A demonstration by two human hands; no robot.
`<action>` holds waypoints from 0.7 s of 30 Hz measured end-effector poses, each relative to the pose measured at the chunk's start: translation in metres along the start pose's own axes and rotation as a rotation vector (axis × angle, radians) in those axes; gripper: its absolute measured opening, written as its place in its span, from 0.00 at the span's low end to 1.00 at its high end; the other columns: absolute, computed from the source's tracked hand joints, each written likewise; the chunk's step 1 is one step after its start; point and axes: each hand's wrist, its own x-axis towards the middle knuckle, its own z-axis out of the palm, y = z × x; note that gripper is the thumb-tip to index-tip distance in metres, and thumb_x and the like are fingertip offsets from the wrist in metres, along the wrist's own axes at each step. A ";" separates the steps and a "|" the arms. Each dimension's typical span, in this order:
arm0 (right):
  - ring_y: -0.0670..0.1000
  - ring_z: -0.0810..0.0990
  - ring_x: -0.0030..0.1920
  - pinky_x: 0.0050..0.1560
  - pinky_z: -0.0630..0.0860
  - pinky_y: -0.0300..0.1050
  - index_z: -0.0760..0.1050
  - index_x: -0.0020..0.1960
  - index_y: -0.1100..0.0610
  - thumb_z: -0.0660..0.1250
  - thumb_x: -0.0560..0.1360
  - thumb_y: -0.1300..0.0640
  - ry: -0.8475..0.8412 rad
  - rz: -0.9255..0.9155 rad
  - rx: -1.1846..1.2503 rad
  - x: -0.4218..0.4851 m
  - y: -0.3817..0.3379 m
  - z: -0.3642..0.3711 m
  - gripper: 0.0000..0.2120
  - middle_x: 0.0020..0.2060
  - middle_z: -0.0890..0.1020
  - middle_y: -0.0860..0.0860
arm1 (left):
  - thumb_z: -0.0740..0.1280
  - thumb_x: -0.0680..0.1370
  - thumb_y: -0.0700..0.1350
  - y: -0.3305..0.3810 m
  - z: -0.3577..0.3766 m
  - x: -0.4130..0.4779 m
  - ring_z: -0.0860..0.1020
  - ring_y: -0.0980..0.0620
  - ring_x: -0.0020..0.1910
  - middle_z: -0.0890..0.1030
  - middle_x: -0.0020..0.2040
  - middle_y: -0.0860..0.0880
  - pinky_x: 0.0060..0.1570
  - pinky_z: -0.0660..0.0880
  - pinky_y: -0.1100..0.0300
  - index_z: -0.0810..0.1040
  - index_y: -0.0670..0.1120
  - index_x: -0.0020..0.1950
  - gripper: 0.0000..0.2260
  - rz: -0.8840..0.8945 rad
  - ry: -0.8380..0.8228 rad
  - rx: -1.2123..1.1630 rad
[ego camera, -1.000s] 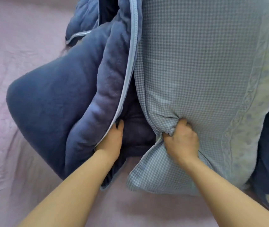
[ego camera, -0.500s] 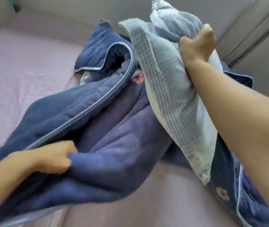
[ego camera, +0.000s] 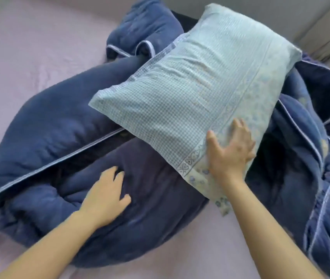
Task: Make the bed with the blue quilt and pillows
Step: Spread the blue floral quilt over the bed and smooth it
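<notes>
A pale blue checked pillow (ego camera: 196, 93) with a flowered band lies slanted on top of the bunched dark blue quilt (ego camera: 55, 121). My right hand (ego camera: 230, 150) rests flat on the pillow's near end, fingers spread, gripping nothing. My left hand (ego camera: 105, 196) lies on a thick roll of the quilt below the pillow, fingers loosely apart, not clutching the fabric. The quilt has light blue piping and is heaped across the middle and right of the bed. Part of the quilt is hidden under the pillow.
The pink bed sheet (ego camera: 23, 63) shows at the left and along the near edge. A grey wall (ego camera: 190, 3) runs behind the bed, and a beige curtain (ego camera: 329, 33) hangs at the top right.
My right hand has let the lifted pillow down onto the quilt and opened flat on it. My left hand has released its grip on the quilt and now rests on it.
</notes>
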 end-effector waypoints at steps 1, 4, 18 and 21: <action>0.56 0.56 0.74 0.72 0.54 0.61 0.59 0.74 0.53 0.64 0.68 0.33 0.052 0.179 0.012 -0.002 0.015 -0.006 0.41 0.74 0.61 0.52 | 0.66 0.74 0.55 0.019 0.009 0.003 0.55 0.46 0.76 0.55 0.77 0.43 0.72 0.61 0.56 0.59 0.43 0.76 0.35 0.010 0.085 -0.070; 0.56 0.73 0.66 0.66 0.70 0.58 0.63 0.72 0.56 0.70 0.61 0.29 -0.130 0.626 0.396 -0.009 0.048 -0.016 0.50 0.69 0.72 0.55 | 0.69 0.69 0.62 0.065 0.035 0.023 0.39 0.40 0.78 0.42 0.78 0.37 0.76 0.42 0.49 0.46 0.42 0.79 0.50 -0.012 0.159 -0.089; 0.64 0.81 0.57 0.57 0.77 0.66 0.73 0.64 0.68 0.70 0.68 0.61 -0.310 0.424 1.337 0.106 -0.047 -0.015 0.26 0.60 0.79 0.64 | 0.60 0.68 0.45 0.018 0.015 0.016 0.75 0.50 0.38 0.79 0.37 0.47 0.37 0.70 0.54 0.71 0.48 0.35 0.03 0.273 -0.598 0.025; 0.57 0.80 0.57 0.60 0.76 0.53 0.73 0.65 0.63 0.67 0.70 0.38 -0.537 0.311 0.612 0.087 -0.044 0.009 0.34 0.59 0.80 0.55 | 0.57 0.66 0.45 -0.032 0.020 -0.017 0.62 0.53 0.34 0.65 0.29 0.45 0.34 0.66 0.50 0.67 0.47 0.30 0.05 0.211 -0.854 0.103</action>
